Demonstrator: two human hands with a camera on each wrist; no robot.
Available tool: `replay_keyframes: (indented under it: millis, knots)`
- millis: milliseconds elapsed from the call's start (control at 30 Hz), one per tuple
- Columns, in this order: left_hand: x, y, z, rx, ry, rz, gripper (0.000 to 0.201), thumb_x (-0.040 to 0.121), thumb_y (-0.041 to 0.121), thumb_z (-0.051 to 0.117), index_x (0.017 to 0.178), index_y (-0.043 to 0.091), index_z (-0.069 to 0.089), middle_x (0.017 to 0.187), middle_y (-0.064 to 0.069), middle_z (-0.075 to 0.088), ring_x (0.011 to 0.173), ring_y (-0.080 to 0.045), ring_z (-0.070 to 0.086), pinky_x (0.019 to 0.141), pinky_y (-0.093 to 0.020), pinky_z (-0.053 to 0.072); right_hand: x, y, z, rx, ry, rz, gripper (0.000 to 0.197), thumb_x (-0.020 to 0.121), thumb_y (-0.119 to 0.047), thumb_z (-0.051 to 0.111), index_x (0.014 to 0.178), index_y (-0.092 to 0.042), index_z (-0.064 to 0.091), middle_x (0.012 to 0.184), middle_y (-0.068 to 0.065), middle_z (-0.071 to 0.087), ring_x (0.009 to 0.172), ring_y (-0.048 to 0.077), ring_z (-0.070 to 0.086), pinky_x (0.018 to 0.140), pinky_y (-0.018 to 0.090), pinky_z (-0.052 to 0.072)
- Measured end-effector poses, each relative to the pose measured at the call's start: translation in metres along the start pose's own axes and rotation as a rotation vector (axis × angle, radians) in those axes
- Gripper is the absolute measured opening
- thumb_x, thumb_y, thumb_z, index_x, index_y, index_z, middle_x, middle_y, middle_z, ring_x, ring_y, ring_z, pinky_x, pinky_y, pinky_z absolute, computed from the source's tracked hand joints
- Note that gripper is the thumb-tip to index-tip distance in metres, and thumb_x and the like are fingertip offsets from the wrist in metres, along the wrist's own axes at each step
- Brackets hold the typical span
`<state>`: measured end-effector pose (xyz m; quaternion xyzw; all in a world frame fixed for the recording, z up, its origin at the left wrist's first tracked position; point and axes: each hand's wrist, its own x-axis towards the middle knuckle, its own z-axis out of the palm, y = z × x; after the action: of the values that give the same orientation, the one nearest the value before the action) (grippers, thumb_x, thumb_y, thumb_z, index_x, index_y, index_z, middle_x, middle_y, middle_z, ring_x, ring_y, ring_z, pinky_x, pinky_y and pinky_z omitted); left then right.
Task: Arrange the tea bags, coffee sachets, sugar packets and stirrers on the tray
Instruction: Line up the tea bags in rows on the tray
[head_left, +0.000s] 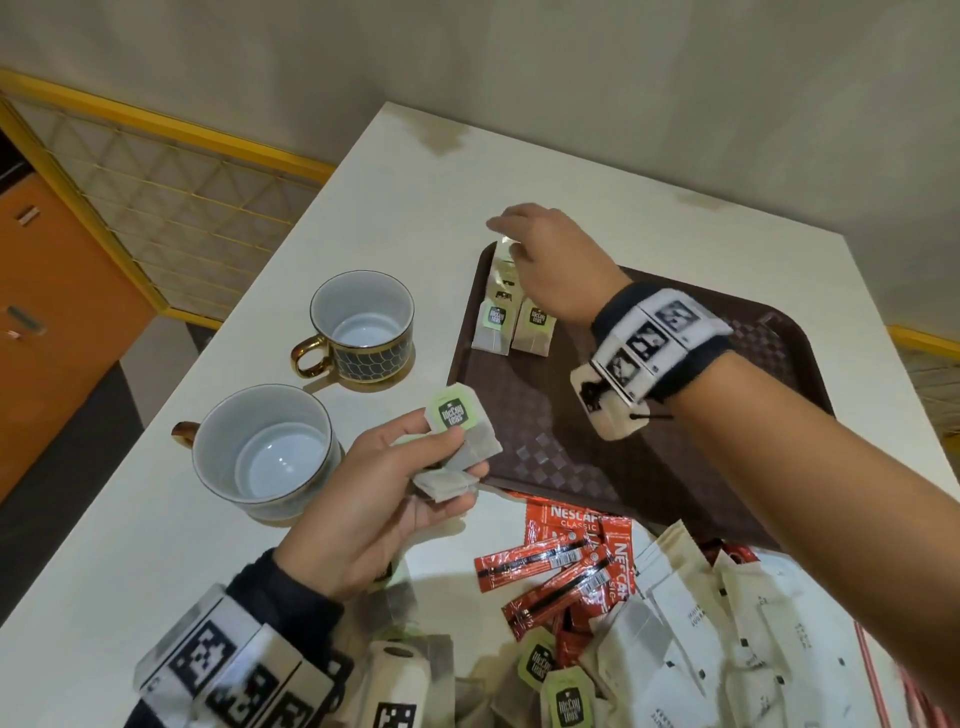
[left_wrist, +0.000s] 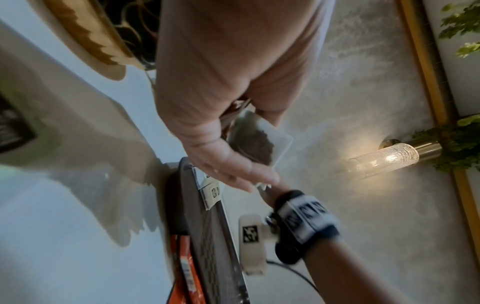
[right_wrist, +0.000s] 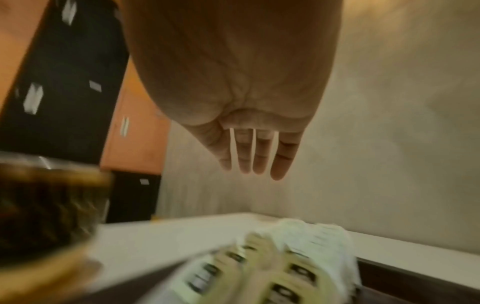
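A brown woven-pattern tray (head_left: 545, 436) lies on the white table. Two short rows of green-tagged tea bags (head_left: 514, 317) sit in its far left corner, blurred in the right wrist view as tea bags (right_wrist: 272, 267). My right hand (head_left: 540, 260) hovers over those rows with its fingers (right_wrist: 259, 156) straight and holding nothing. My left hand (head_left: 395, 467) is by the tray's near left corner and pinches a few tea bags (head_left: 457, 421) between thumb and fingers. The left wrist view shows one held tea bag (left_wrist: 259, 139) under the left hand (left_wrist: 207, 102).
Two empty cups (head_left: 363, 322) (head_left: 265, 447) stand left of the tray. In front of it lies a loose heap: red coffee sachets (head_left: 566, 566), pale sugar packets (head_left: 701, 623), more tea bags (head_left: 540, 670), red stirrers (head_left: 872, 675). The table's left edge drops off beside the cups.
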<state>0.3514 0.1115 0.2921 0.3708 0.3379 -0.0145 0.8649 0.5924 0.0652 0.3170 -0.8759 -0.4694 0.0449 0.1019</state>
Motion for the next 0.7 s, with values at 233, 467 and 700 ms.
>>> replay_keyframes:
  millis: [233, 467, 700]
  knots:
    - [-0.002, 0.009, 0.015, 0.16, -0.074, 0.087, 0.028, 0.09, 0.004, 0.059, 0.116, 0.011, 0.067, 0.106, -0.011, 0.074, 0.091, -0.02, 0.073, 0.057, -0.023, 0.057, -0.104, -0.049, -0.02, 0.773, -0.302, 0.16, 0.02, 0.086, -0.023, 0.072, 0.094, -0.005, 0.071, 0.076, 0.004, 0.064, 0.062, 0.003, 0.058, 0.058, 0.021, 0.051]
    - [-0.012, 0.016, 0.018, -0.102, -0.328, -0.061, 0.054, 0.077, -0.008, 0.049, 0.131, -0.002, 0.05, 0.121, -0.024, 0.066, 0.107, -0.034, 0.068, 0.084, -0.039, 0.059, -0.14, -0.031, -0.036, 0.988, 0.063, 0.325, 0.013, 0.084, -0.002, 0.072, 0.091, 0.006, 0.066, 0.074, 0.015, 0.062, 0.058, 0.012, 0.059, 0.057, 0.021, 0.053]
    - [-0.021, 0.014, 0.027, 0.197, -0.317, 0.077, 0.036, 0.085, -0.003, 0.056, 0.12, 0.002, 0.059, 0.11, -0.021, 0.071, 0.092, -0.026, 0.073, 0.069, -0.029, 0.062, -0.184, -0.033, -0.057, 1.235, -0.102, 0.278, 0.01, 0.081, -0.006, 0.067, 0.09, -0.002, 0.064, 0.078, 0.007, 0.068, 0.061, 0.009, 0.061, 0.062, 0.024, 0.055]
